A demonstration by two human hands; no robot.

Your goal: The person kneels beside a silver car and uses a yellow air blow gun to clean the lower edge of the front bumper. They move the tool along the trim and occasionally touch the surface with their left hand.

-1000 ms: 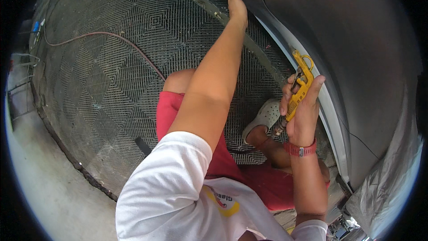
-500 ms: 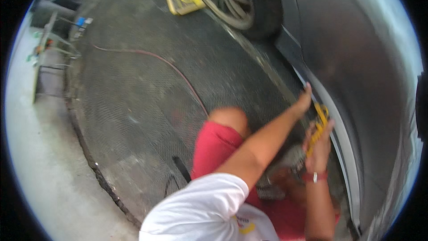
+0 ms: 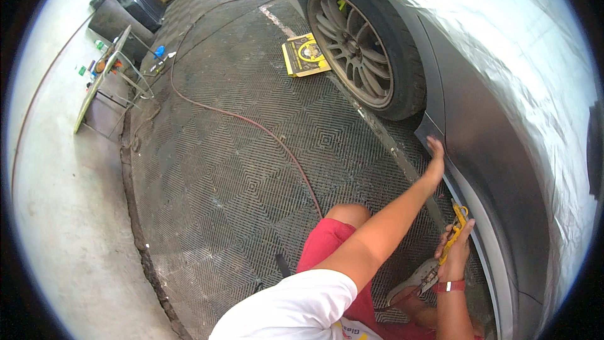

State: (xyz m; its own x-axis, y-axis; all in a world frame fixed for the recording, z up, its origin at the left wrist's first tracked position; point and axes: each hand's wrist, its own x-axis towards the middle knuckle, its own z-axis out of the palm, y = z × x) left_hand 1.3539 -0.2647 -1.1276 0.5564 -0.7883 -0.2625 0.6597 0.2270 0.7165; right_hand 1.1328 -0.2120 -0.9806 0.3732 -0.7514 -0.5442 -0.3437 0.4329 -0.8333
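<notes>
My left hand (image 3: 435,167) is stretched out with straight fingers beside the car's lower side, just behind the wheel (image 3: 352,44). Whether its palm touches the panel I cannot tell. Closer to me, my right hand (image 3: 457,255) is wrapped round a slim yellow hand tool (image 3: 454,239) with a loop at its upper end. That tool is held upright, close to the light sill strip (image 3: 481,233) along the bottom of the dark grey car panel (image 3: 497,138). Its exact kind cannot be made out.
Whitish sheeting (image 3: 503,31) covers the car's upper part. A yellow and black box (image 3: 306,55) lies by the wheel. A red hose (image 3: 251,123) winds across the patterned floor mat (image 3: 251,182). At the left wall stands a small table (image 3: 104,85) with small items.
The view has tilted up, so more wheel, box and far floor show. My left hand stays stretched by the panel, and the yellow tool remains in my right hand.
</notes>
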